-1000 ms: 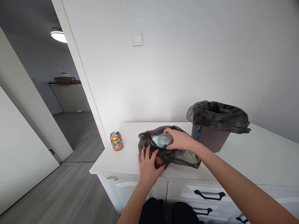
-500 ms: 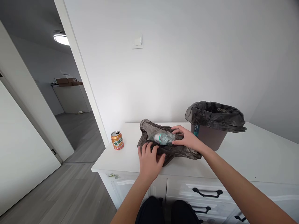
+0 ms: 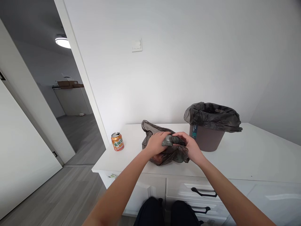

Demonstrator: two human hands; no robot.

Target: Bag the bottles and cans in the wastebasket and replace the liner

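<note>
A dark translucent plastic bag (image 3: pixel 172 156) lies crumpled on the white cabinet top. In it is a clear plastic bottle (image 3: pixel 167 141), of which only a short part shows; a fold of the bag covers its right end. My left hand (image 3: pixel 157 143) is closed over the bottle from the left, its fingertips hidden. On the right, my right hand (image 3: pixel 189 145) is wrapped round the gathered bag at the bottle's covered end.
An orange drink can (image 3: pixel 117 142) stands upright at the left end of the cabinet top (image 3: pixel 134 160). Behind my right hand is a brown bin (image 3: pixel 208 139) lined with a dark bag. Black handles (image 3: pixel 204 192) stick out from the drawers below.
My left hand has moved from the bag's front edge onto the bottle. My right hand has drawn the bag over the bottle's right end. The bottle's label is now hidden.
</note>
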